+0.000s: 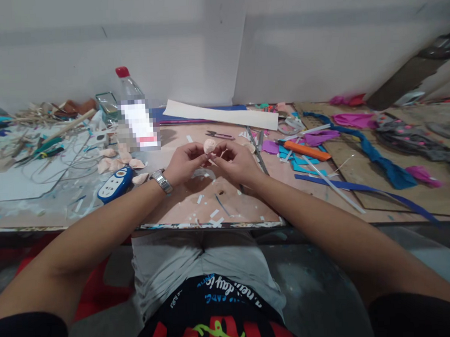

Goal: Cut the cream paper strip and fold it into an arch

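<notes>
Over the middle of the table, my left hand and my right hand meet fingertip to fingertip. Pinched between them is a small, rounded, pale pink paper flower bud; its lower end is hidden by the fingers. Several similar pale pink pieces lie left of my left hand, around a blue and white power strip. Just beyond my hands is a pair of small thread snips.
A clear bottle with a red cap stands at the back left. Behind my hands lies a cream strip. To the right are an orange utility knife, blue paper strips and a brown board. White scraps litter the front edge.
</notes>
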Tool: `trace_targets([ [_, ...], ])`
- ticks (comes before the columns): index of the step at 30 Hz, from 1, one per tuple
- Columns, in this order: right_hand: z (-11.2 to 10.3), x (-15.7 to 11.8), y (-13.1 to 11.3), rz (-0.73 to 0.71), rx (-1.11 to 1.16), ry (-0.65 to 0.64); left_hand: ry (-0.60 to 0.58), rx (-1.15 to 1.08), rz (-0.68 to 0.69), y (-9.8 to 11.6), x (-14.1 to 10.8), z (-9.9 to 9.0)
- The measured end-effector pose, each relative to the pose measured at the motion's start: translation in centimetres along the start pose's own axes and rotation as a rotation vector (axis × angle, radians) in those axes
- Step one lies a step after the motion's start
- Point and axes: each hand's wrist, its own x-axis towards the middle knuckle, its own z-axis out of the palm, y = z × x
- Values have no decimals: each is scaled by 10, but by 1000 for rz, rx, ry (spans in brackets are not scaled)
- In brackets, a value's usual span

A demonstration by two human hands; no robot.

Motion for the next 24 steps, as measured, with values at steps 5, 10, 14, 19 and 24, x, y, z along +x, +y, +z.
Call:
trace_targets([
  [5,-1,-1,5,0,127,-41,-54,227,33,0,-2,-3],
  [10,-5,2,4,-15,60,-36,-78,320,49,2,-2,-6],
  [14,-10,6,1,-27,37,34,0,180,6,6,-1,-6],
  [19,-11,7,-2,-53,35,38,71,109,62,12,0,-4],
  [24,-9,6,-2,28,137,-15,89,59,79,14,0,-3],
])
